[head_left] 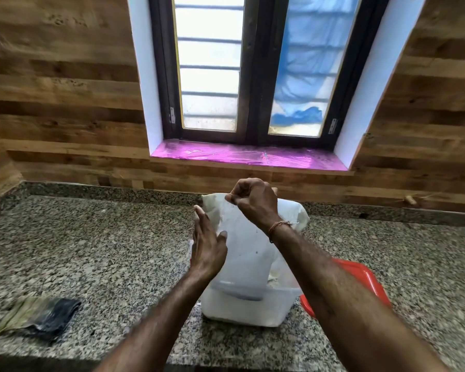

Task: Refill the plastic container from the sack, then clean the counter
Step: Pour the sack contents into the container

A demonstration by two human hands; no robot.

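Observation:
A white sack (249,245) hangs upside down over a clear plastic container (242,308) on the granite counter (105,251). The sack's mouth dips inside the container, which holds white powder. My right hand (254,201) pinches the sack's upper edge. My left hand (208,245) lies flat against the sack's left side, fingers extended. A red lid (360,275) lies on the counter just right of the container, partly behind my right forearm.
A folded dark and greenish cloth (38,316) lies near the counter's front left edge. A wood-panelled wall and a window with a pink sill (250,155) stand behind the counter. A small light object (410,200) rests on the back ledge at right.

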